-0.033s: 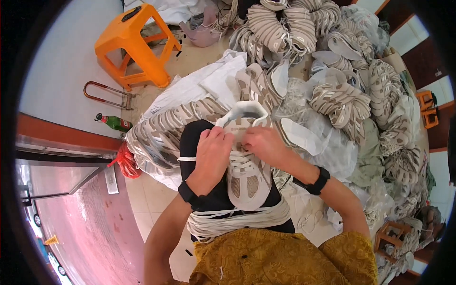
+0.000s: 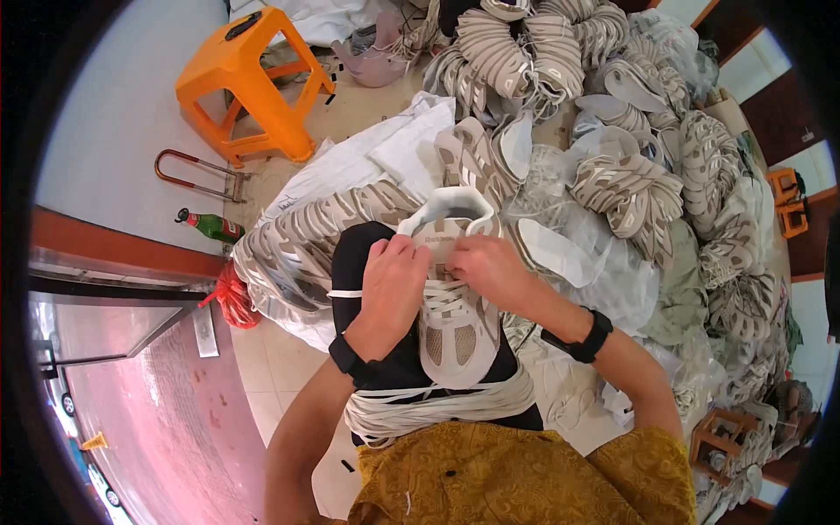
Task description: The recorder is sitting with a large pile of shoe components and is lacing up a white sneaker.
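A beige and white sneaker [image 2: 449, 350] with mesh panels rests on my lap, toe toward me and padded collar away from me. White laces cross its front below the tongue. My left hand [image 2: 395, 278] is closed at the left edge of the lace opening, fingers bent beside the tongue. At the opposite edge, my right hand [image 2: 492, 267] pinches near the upper eyelets. Whether a lace end sits between the fingertips is hidden. Across my thighs, by the toe, lies a bundle of off-white laces [image 2: 442, 407].
Stacked beige shoe uppers [image 2: 306, 227] lie on white sheeting at left, with more heaps [image 2: 630, 197] and clear plastic bags [image 2: 617, 276] at right. An orange stool [image 2: 249, 83], a green bottle [image 2: 214, 226] and a red bag [image 2: 234, 297] stand along the left wall.
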`<state>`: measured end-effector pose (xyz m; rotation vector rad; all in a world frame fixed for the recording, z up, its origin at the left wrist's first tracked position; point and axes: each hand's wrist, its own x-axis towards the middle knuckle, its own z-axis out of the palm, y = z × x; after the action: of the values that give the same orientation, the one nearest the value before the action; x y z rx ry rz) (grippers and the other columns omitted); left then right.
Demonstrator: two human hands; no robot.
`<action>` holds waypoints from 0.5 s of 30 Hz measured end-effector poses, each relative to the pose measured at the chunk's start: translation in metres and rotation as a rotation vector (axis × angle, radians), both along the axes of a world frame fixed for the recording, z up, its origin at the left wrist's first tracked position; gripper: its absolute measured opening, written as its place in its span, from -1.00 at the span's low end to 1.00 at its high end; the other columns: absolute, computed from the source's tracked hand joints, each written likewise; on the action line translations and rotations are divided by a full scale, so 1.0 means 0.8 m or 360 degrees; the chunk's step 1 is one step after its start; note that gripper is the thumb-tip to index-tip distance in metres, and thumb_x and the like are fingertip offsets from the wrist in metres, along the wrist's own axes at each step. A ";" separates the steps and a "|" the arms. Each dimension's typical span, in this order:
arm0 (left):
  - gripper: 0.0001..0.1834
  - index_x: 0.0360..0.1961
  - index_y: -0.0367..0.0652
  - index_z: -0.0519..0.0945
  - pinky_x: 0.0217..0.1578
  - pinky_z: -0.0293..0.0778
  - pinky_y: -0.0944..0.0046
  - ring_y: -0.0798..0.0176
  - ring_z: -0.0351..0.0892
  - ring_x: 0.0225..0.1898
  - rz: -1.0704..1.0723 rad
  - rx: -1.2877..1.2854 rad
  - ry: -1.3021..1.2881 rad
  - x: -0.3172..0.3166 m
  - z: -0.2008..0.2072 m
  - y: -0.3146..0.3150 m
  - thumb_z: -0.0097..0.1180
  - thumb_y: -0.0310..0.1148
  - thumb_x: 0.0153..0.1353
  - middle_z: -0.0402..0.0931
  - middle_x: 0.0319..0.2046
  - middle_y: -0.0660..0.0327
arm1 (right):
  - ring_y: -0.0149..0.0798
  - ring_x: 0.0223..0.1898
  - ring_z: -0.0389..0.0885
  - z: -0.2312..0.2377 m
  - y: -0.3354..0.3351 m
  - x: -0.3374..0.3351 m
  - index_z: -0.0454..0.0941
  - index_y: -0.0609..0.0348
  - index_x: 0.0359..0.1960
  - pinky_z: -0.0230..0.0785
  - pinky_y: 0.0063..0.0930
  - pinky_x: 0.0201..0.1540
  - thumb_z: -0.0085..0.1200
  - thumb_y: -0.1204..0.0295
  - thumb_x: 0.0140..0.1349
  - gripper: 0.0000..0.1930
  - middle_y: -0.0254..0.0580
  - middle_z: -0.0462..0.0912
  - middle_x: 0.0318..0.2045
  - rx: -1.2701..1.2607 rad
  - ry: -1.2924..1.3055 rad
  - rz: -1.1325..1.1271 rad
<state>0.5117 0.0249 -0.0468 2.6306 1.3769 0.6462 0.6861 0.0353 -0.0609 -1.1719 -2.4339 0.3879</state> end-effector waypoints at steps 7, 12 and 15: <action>-0.91 -0.57 -0.20 0.41 -0.27 0.23 0.24 0.19 0.35 -0.35 -0.0017 0.0094 0.0038 0.012 -0.011 -0.004 -0.02 -0.52 -0.22 0.39 -0.62 0.17 | -0.21 -0.56 0.49 -0.015 0.004 0.001 0.50 0.10 -0.61 0.34 -0.39 -0.51 0.14 0.50 -0.27 -0.89 -0.29 0.48 -0.66 -0.0048 0.0511 0.0073; -0.89 -0.55 -0.20 0.45 -0.27 0.23 0.23 0.18 0.37 -0.33 0.0009 0.0064 0.0001 0.015 -0.009 0.001 -0.01 -0.52 -0.22 0.39 -0.63 0.16 | -0.20 -0.56 0.51 -0.012 0.003 0.000 0.50 0.13 -0.58 0.34 -0.41 -0.50 0.15 0.52 -0.27 -0.87 -0.26 0.52 -0.64 -0.0022 0.0549 -0.0056; -0.89 -0.56 -0.21 0.48 -0.27 0.23 0.22 0.17 0.38 -0.32 0.0032 0.0191 0.0015 0.019 -0.005 -0.001 -0.01 -0.53 -0.22 0.40 -0.63 0.16 | -0.22 -0.53 0.53 -0.008 0.000 0.004 0.50 0.16 -0.54 0.34 -0.45 -0.49 0.14 0.54 -0.25 -0.85 -0.25 0.54 -0.60 -0.0137 0.0480 -0.0170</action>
<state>0.5270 0.0241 -0.0507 2.7177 1.4112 0.7424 0.6891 0.0354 -0.0670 -1.1784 -2.1050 0.5955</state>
